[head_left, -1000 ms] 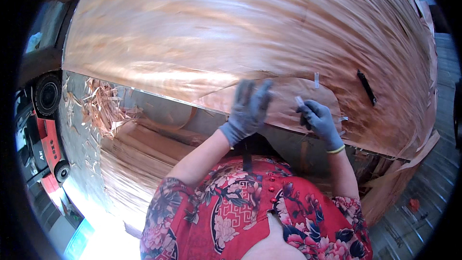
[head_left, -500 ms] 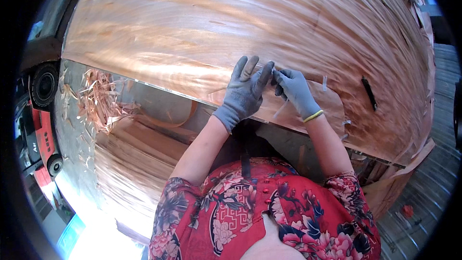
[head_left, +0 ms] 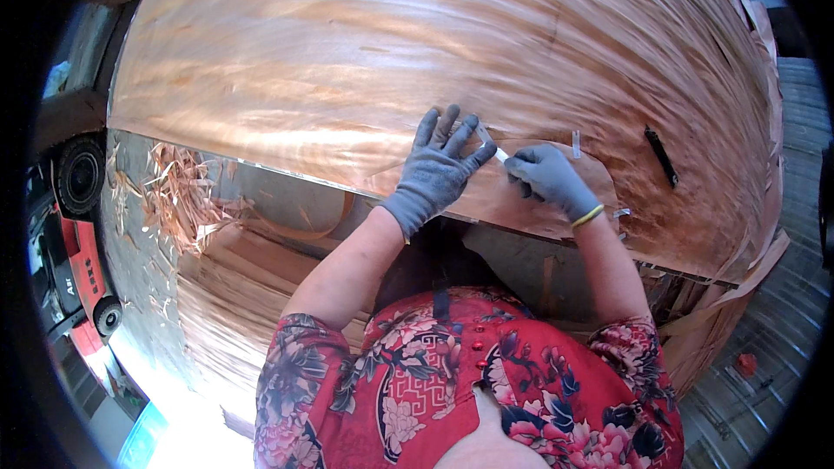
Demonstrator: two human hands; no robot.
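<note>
My left hand (head_left: 434,170), in a grey glove, rests with spread fingers on the broad sheet of brown wood veneer (head_left: 347,61). A short whitish strip of tape (head_left: 493,144) runs from beside its thumb and forefinger to my right hand (head_left: 549,179). That hand, gloved in grey with a yellow cuff edge, is closed, pinching the strip's near end. Beneath both hands lies a smaller veneer patch (head_left: 573,200) with a rounded right end, along the sheet's near edge. Another piece of tape (head_left: 576,144) sits across the patch's upper edge, and a small tape piece (head_left: 621,213) is at its right end.
A black cutter-like tool (head_left: 661,156) lies on the veneer to the right. Beyond the near edge at left are a heap of veneer scraps (head_left: 178,195) and a lower veneer stack (head_left: 234,295). A red wheeled machine (head_left: 82,260) stands far left.
My right hand has moved right and slightly nearer, away from my left hand. The tape strip now shows stretched between them. My left fingers have spread wider.
</note>
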